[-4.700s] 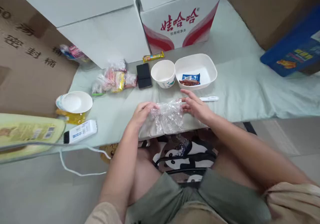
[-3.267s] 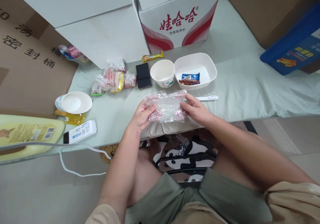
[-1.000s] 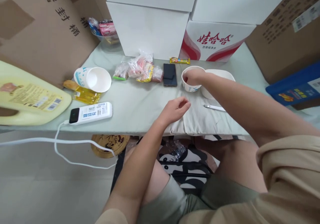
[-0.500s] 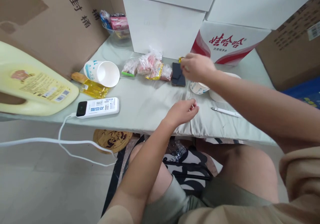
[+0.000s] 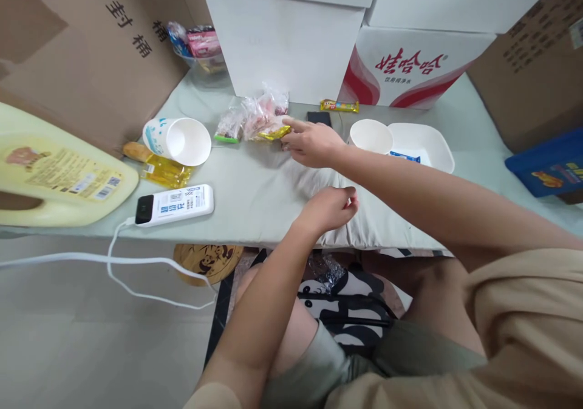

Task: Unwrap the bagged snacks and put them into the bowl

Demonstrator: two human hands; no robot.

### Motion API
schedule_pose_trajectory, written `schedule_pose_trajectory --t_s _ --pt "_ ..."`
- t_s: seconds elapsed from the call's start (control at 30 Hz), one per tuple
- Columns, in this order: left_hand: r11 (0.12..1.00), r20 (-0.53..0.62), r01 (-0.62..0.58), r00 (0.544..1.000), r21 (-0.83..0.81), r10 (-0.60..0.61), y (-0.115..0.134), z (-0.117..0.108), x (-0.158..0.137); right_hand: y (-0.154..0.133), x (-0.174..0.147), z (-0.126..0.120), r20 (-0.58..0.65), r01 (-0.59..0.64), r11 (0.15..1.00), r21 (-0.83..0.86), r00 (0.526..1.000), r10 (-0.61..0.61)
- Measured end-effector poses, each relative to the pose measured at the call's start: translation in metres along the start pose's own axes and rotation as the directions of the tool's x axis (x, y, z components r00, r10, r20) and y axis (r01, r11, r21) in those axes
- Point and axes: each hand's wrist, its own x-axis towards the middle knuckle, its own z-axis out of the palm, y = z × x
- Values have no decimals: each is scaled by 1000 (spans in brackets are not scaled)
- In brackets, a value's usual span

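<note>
My right hand is stretched over the heap of snack packets, its fingers apart and the index finger at a yellow snack packet. I cannot see anything held in it. Clear-wrapped snacks lie just left of these fingertips, beside a green-edged packet. Under the right hand, a black phone is mostly covered. My left hand rests curled near the table's front edge, its fingers pinched together; whatever they may hold is hidden.
To the right stand a white paper bowl and a white tray with a blue packet. A yellow stick packet lies by the white boxes. At left are a tipped paper cup, a power bank and a large jug.
My right hand has moved left and down from beside the phone to the snack packets. The left hand stays nearly in place. The view has shifted slightly, showing more of the tray and bowl.
</note>
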Motion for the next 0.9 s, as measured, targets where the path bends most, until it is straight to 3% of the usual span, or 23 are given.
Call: schedule_pose_trajectory --t_s 0.17,0.27,0.33,0.4,0.47,0.53,0.6,0.7,0.8,0.83,0.9 --pt "998 12 17 1000 -63 -16 1 3 1 10 -36 -18 -245 72 977 202 969 -21" --pt "986 -72 61 995 -155 -73 -1 7 5 8 -82 -23 -383 56 972 229 923 37" --pt "945 -135 100 980 -311 -148 -1 9 8 4 -124 -17 -469 -4 976 216 877 107" --pt "786 -136 87 968 -612 -213 1 9 12 -2 -167 -1 -548 -65 979 193 821 162" --pt "473 -63 36 979 -880 -193 5 10 15 -12 -201 22 -624 -38 986 164 770 134" --pt "192 3 24 994 -981 -108 9 13 17 -22 -220 46 -632 -22 984 175 764 129" --pt "93 34 41 996 -995 -78 11 17 18 -28 -227 63 -599 -56 971 232 778 188" --pt "140 39 68 980 -988 -197 9 23 21 -27 -228 68 -580 16 946 324 793 186" --pt "221 8 86 944 -971 -331 3 25 27 -11 -233 57 -613 140 922 361 781 122" --pt "247 -4 91 934 -965 -358 1 25 30 -3 -237 52 -606 121 918 378 782 146" --pt "305 -22 109 918 -946 -396 -2 23 33 16 -247 43 -535 -37 906 422 797 281"
